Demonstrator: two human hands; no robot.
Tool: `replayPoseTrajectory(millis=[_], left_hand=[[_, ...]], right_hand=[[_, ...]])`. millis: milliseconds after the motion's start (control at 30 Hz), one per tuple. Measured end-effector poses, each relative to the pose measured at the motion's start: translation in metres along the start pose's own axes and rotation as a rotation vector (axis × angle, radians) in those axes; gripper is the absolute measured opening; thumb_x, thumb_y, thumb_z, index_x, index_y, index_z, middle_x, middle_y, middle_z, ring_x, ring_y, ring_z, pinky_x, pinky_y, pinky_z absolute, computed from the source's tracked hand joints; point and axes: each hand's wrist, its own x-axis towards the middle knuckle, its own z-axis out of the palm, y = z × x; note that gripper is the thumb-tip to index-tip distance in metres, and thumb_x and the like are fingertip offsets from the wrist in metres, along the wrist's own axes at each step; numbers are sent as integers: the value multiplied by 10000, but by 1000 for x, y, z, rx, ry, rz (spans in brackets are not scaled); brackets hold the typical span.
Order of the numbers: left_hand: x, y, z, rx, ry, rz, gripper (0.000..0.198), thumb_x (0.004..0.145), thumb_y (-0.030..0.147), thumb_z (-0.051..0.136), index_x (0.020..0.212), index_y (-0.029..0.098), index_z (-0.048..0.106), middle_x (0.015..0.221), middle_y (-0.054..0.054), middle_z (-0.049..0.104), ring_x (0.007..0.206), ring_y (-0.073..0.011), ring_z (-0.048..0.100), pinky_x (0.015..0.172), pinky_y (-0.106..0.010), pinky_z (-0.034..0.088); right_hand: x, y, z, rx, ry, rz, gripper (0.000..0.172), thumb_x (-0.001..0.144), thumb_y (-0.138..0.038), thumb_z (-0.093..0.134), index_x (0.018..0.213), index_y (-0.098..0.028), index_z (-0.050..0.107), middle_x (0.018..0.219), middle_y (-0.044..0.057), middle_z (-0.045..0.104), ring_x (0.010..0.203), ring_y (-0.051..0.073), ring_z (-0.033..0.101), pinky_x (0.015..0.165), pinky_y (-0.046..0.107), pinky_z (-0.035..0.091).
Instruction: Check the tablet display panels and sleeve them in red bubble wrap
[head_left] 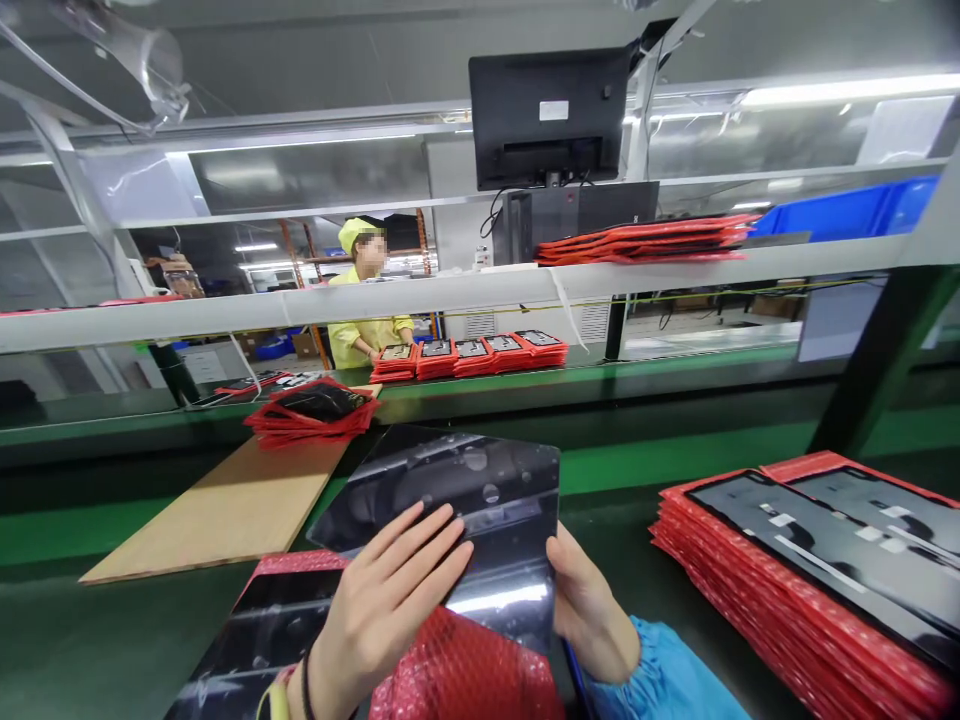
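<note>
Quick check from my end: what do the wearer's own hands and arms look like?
Both are ungloved. The left hand has a thin dark band at the wrist, with something yellow-green below it. The right hand emerges from a bright blue sleeve with a gathered cuff.

bright overhead tube light, glare on dark panel, wide-angle stretching

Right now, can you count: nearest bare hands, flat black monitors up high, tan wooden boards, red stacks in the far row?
Bare left hand and right hand: 2
Flat black monitor: 1
Tan wooden board: 1
Far red stacks: 5
Total: 9
</note>
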Motion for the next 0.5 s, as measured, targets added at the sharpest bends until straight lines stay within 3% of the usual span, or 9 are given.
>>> replayPoseTrajectory(millis=[100, 233, 300, 433, 500], left_hand=[[-1, 7, 2, -25, -120, 86, 556, 786, 106, 625, 1274, 352, 523, 1234, -24, 603, 1232, -291, 493, 1097, -509, 291], [-2, 21, 8, -385, -211, -52, 314, 823, 187, 611, 1070, 368, 680, 1002, -3, 718, 990, -276, 665, 1041, -505, 391], [2, 28, 8, -391, -70, -164, 240, 800, 182, 647, 963, 338, 727, 929, 1, 739, 901, -263, 698, 955, -452, 491], [13, 33, 1, -125, 512, -522, 140, 772, 158, 663, 781, 289, 710, 748, 29, 743, 698, -171, 691, 757, -271, 542], [14, 28, -2, -98, 580, -722, 50, 817, 242, 616, 802, 278, 647, 624, 57, 690, 540, -108, 620, 621, -185, 503]], right_hand=[[3, 4, -3, -11, 0, -27, 562, 550, -549, 802, 990, -234, 650, 967, 81, 734, 1016, 297, 645, 907, 444, 474], [2, 2, -2, -64, -5, 3, 691, 454, -555, 843, 1020, -213, 643, 986, 105, 719, 1027, 327, 634, 871, 455, 488], [1, -2, -1, -89, 22, -18, 703, 439, -551, 852, 1030, -232, 644, 951, 85, 722, 980, 310, 655, 869, 441, 492], [0, -11, -3, -131, -33, -43, 790, 412, -586, 843, 1092, -248, 627, 995, 84, 705, 919, 305, 672, 856, 447, 502], [0, -15, -7, -141, -54, -45, 787, 418, -581, 841, 1099, -251, 623, 1041, 88, 689, 922, 310, 669, 858, 454, 501]])
